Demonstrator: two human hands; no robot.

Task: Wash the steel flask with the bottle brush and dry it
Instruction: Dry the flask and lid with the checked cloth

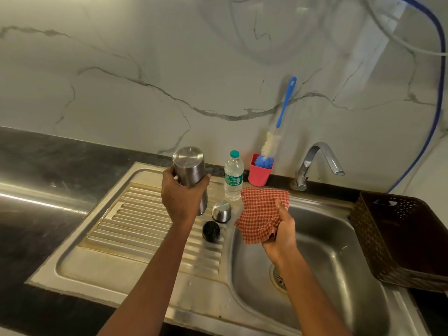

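The left hand (180,197) covers the middle of the flask (190,166); whether its lower end is open cannot be told. The right hand (282,236) has most of its fingers hidden behind the cloth (260,214). The brush (270,144) dips its blue tip out of sight in the pink cup (259,175). The water bottle (233,177) has a label too small to read. The right forearm (303,287) hides part of the drain (276,275). The basket (400,236) is cut off by the right edge.

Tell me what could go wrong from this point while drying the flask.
1. Only the left hand grips the steel flask, base up, over the drainboard. If it is wet, it may slip and knock the steel cap or black stopper beside it.
2. The cloth in the right hand hangs over the sink basin and could dip and get wet.
3. The water bottle stands close by, and a swing might topple it.
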